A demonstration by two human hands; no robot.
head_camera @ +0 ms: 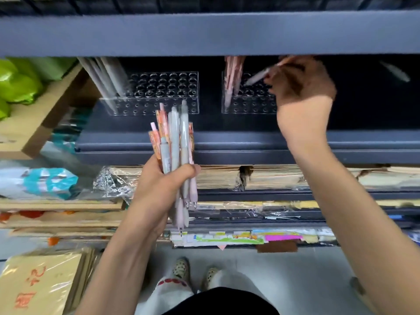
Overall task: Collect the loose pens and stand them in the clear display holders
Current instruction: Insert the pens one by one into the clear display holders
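Observation:
My left hand [159, 189] grips a bundle of several grey and pink pens [176, 155], held upright in front of the shelf. My right hand [300, 87] reaches into the shelf and pinches a single grey pen [258, 78], its tip slanting down over the right clear holder [247, 103]. That holder has a few pink pens [233, 73] standing at its left end. The left clear holder [159, 94] has several grey pens [106, 78] leaning at its left end, and its other holes are bare.
A dark blue shelf board [204, 32] hangs low over the holders. Below are stacked paper packs [261, 178] and coloured stationery [238, 237]. A cardboard box [34, 126] with green bags [18, 83] sits at left. Wrapped envelopes [38, 283] lie at lower left.

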